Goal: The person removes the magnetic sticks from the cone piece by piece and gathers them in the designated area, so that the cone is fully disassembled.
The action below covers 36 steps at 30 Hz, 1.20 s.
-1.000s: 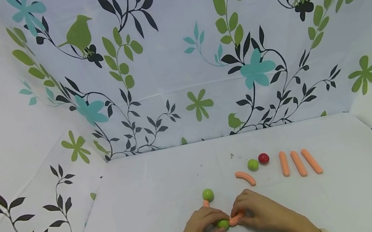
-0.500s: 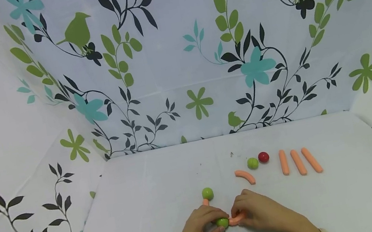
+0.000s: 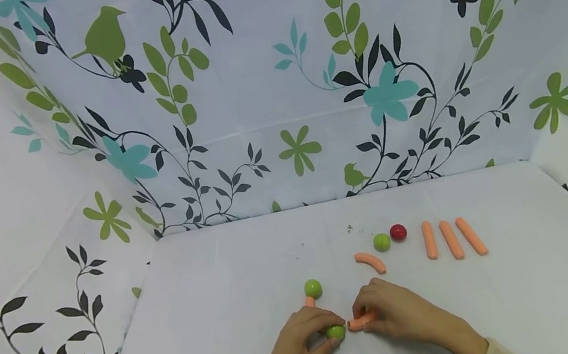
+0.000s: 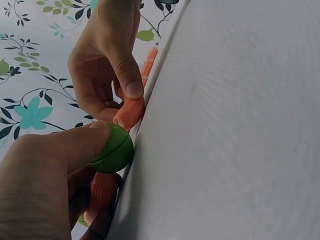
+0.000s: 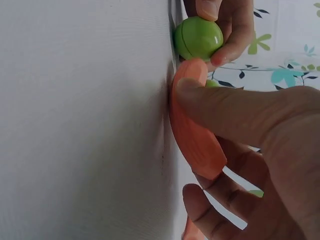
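Note:
My left hand [image 3: 303, 343] pinches a green ball [image 3: 336, 333] at the table top; a seam line runs round the ball [image 5: 199, 38] in the right wrist view. Between thumb and fingers, my right hand [image 3: 399, 311] holds a curved orange stick [image 5: 192, 125], its near end pointing at the ball across a small gap. A hole shows in that end of the stick [image 4: 131, 111] in the left wrist view. Just beyond my left fingers lies another green ball [image 3: 313, 288] at the tip of an orange stick [image 3: 310, 301], which my left hand mostly hides.
Farther back on the white table [image 3: 212, 289] lie a curved orange stick [image 3: 370, 263], a green ball [image 3: 382, 241] and a red ball [image 3: 398, 232]. Three straight orange sticks [image 3: 451, 240] stand in a row to their right. Patterned cloth [image 3: 248, 95] hangs behind and at the sides.
The orange stick in my right hand has come slightly away from the green ball, where it touched before; a gap now shows. The head view has shifted a little.

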Motion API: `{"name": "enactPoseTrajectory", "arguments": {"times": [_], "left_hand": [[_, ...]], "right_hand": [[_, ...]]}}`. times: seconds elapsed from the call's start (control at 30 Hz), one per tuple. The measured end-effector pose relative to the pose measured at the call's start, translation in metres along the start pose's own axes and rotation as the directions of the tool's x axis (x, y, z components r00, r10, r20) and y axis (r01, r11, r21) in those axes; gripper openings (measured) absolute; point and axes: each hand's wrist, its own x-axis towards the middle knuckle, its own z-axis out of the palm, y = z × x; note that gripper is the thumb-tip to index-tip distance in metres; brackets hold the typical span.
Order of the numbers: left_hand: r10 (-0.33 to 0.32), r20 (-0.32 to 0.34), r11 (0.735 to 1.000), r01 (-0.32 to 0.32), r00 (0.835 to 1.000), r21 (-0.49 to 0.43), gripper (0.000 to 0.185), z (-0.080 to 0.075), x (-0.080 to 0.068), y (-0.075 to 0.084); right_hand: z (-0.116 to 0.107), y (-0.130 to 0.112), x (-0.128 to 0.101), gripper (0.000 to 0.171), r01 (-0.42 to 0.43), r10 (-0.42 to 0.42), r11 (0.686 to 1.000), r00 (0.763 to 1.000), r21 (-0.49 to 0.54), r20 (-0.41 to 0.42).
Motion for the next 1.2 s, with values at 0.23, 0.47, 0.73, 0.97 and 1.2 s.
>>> {"name": "enactPoseTrajectory", "arguments": {"times": [0.23,0.47,0.73,0.97,1.2], "left_hand": [[0.043,-0.012,0.999,-0.043,0.999,0.024,0.027,0.000,0.002,-0.002],[0.050,-0.010,0.999,-0.050,0.999,-0.003,0.027,0.002,0.001,-0.004],[0.061,-0.017,0.998,-0.061,0.998,0.003,0.028,0.002,0.001,-0.005],[0.057,-0.009,0.998,-0.056,0.998,0.012,0.026,0.001,0.002,-0.004],[0.044,-0.005,0.999,-0.043,0.999,0.028,0.027,0.002,-0.001,-0.004]], "right_hand": [[0.005,0.004,0.003,0.021,-0.045,0.040,0.998,0.994,-0.048,-0.103],[0.009,0.009,0.005,0.026,0.013,-0.030,0.998,0.960,-0.063,-0.278],[0.006,0.007,0.007,0.028,-0.089,0.057,0.992,0.949,-0.090,-0.310],[0.007,0.014,0.009,0.025,0.000,-0.052,0.989,0.936,-0.146,-0.349],[0.010,0.016,0.007,0.011,0.079,-0.106,0.990,0.966,-0.121,-0.235]]}}
